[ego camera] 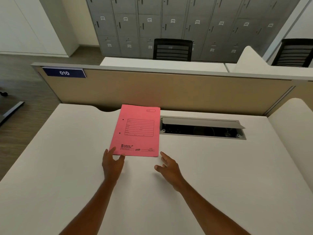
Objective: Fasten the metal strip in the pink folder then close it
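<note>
A pink folder (pixel 138 131) lies closed and flat on the white desk (pixel 211 167), printed cover up, with two punched holes near its left edge. No metal strip shows; the inside is hidden. My left hand (pixel 113 162) touches the folder's near left corner, thumb and fingertips on its edge. My right hand (pixel 168 167) hovers just off the near right corner, fingers spread, holding nothing.
An open cable hatch (pixel 203 127) with a raised grey lid sits in the desk right of the folder. A beige partition (pixel 169 92) with a blue "010" sign (pixel 64 72) closes off the far edge. Grey lockers and black chairs stand beyond.
</note>
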`<state>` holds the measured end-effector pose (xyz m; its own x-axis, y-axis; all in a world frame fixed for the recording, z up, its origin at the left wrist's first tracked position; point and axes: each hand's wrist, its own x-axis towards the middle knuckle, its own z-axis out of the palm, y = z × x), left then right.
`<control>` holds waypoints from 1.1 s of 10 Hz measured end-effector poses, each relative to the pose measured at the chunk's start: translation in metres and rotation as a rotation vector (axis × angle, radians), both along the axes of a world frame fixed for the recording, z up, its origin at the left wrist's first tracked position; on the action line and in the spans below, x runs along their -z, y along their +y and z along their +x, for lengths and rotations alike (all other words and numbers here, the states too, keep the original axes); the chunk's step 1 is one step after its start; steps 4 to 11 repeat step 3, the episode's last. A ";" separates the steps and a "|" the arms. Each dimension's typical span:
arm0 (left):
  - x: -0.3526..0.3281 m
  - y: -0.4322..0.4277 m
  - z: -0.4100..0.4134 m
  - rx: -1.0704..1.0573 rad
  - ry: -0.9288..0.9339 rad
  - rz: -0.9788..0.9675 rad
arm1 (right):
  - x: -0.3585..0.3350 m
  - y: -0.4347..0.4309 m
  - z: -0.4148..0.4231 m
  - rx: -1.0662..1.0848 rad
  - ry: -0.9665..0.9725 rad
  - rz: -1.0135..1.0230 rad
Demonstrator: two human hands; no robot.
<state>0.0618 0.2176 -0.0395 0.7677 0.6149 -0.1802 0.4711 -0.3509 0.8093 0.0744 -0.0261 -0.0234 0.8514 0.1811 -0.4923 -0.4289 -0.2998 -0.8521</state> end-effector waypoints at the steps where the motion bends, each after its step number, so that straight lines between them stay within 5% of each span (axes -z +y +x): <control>1: -0.002 -0.009 -0.006 0.045 -0.014 0.015 | -0.006 -0.013 0.001 -0.013 -0.022 -0.056; 11: -0.024 -0.028 -0.004 0.074 -0.042 -0.044 | -0.043 -0.040 0.024 0.010 -0.104 -0.167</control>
